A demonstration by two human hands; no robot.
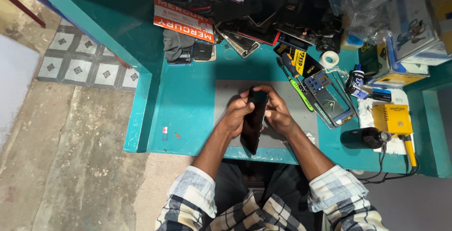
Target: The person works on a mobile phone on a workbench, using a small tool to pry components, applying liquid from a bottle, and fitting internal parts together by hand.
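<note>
A black smartphone (254,123) is held upright-tilted over a grey work mat (226,92) on a teal bench. My left hand (237,113) grips its left edge, thumb at the top. My right hand (278,113) wraps the right edge, fingers curled over the top end. Both hands hold the phone above the mat; its dark screen faces left.
The teal bench (188,104) carries a pile of phones and parts (263,24) at the back, a screwdriver (296,87) and a phone frame (332,104) to the right, a tape roll (329,59), a yellow tool (393,118), a black bottle (367,137) and boxes (409,38). Concrete floor lies left.
</note>
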